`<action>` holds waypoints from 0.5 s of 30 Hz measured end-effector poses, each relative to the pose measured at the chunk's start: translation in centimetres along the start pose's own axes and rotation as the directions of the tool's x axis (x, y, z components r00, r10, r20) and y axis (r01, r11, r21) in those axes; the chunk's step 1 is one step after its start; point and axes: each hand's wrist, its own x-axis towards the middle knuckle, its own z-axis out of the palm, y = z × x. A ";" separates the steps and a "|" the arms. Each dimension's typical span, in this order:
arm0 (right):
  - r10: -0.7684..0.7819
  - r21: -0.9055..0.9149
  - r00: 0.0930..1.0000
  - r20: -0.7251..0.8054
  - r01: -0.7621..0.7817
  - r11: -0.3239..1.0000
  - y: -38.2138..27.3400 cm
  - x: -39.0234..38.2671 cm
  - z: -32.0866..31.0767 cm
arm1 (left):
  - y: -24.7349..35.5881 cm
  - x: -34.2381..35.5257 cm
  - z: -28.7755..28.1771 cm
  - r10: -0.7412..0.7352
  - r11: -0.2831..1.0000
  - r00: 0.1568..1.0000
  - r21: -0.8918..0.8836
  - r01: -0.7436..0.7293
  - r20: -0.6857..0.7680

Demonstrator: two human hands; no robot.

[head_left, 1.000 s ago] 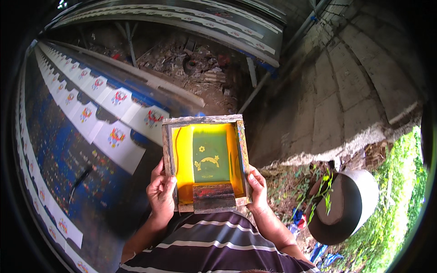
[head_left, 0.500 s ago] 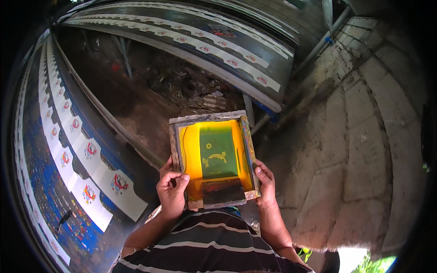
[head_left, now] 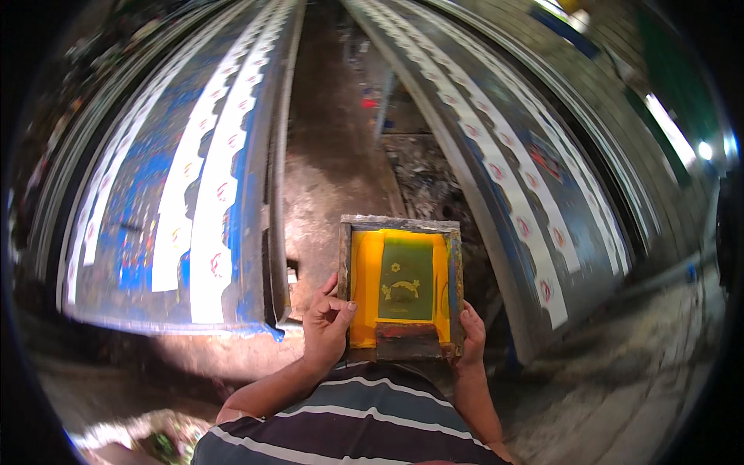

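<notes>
Wooden, yellow-inked printing screen with blurred lettering, lower centre: grips side rails between left hand and right hand.

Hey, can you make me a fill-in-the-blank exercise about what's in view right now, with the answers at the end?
1. The left hand holds the frame by its ____ side.
2. Inside the frame, the panel between the yellow areas is colored ____.
3. The sheets on the left table have a mainly ____ background.
4. The shirt is patterned with light and dark ____.

Missing words: left; green; white; stripes.
</notes>
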 end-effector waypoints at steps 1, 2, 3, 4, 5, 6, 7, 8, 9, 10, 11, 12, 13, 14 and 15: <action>0.033 0.016 0.998 0.057 -0.034 0.999 -1.0 1.6 -0.2 | 0.2 -0.2 0.5 -0.018 1.000 0.998 -0.025 0.017 -0.054; 0.059 -0.007 0.995 0.081 -0.059 0.998 -1.2 3.3 -0.2 | 0.3 -0.2 0.8 -0.011 0.998 0.995 -0.055 0.005 -0.101; 0.083 -0.016 0.990 0.110 -0.082 0.996 -0.9 5.0 0.1 | 0.4 -0.1 0.9 -0.004 0.997 0.989 -0.082 -0.009 -0.147; 0.106 -0.026 0.986 0.126 -0.104 0.994 -0.6 6.7 0.5 | 0.5 0.1 0.9 0.020 0.995 0.980 -0.096 -0.039 -0.200; 0.130 -0.049 0.975 0.183 -0.123 0.991 -0.4 8.2 1.0 | 0.4 0.5 0.8 0.017 0.995 0.972 -0.087 -0.039 -0.236; 0.154 -0.073 0.962 0.227 -0.141 0.987 -0.1 9.8 1.6 | 0.3 0.8 0.4 0.024 0.997 0.960 -0.069 -0.045 -0.278; 0.175 -0.087 0.945 0.278 -0.156 0.984 0.2 11.3 2.4 | 0.3 1.3 0.1 0.041 0.998 0.945 -0.030 -0.054 -0.325; 0.209 -0.115 0.930 0.301 -0.183 0.976 1.3 12.7 2.9 | -0.4 1.8 -0.4 0.103 0.995 0.922 0.045 -0.093 -0.372; 0.235 -0.139 0.913 0.334 -0.199 0.970 1.9 14.4 3.8 | -0.8 2.2 -0.8 0.104 0.995 0.910 0.049 -0.093 -0.401; 0.249 -0.164 0.893 0.374 -0.201 0.966 2.4 16.1 5.1 | -1.1 2.9 -1.2 0.108 0.994 0.896 0.049 -0.096 -0.432; 0.269 -0.203 0.885 0.379 -0.204 0.958 2.8 17.6 6.7 | -1.2 3.6 -1.7 0.106 0.994 0.874 0.074 -0.081 -0.475; 0.280 -0.245 0.881 0.382 -0.196 0.950 2.9 18.7 7.9 | -1.5 4.6 -2.2 0.075 0.997 0.858 0.044 -0.061 -0.508; 0.277 -0.283 0.874 0.399 -0.169 0.944 2.8 20.0 9.2 | -1.7 5.9 -2.7 0.109 0.994 0.841 0.042 -0.102 -0.530; 0.315 -0.317 0.868 0.385 -0.197 0.928 2.6 21.2 10.2 | -1.9 6.9 -3.0 0.119 0.993 0.820 0.057 -0.105 -0.560; 0.341 -0.342 0.860 0.380 -0.212 0.915 2.8 22.4 10.9 | -2.3 7.6 -3.3 0.122 0.992 0.798 0.083 -0.091 -0.590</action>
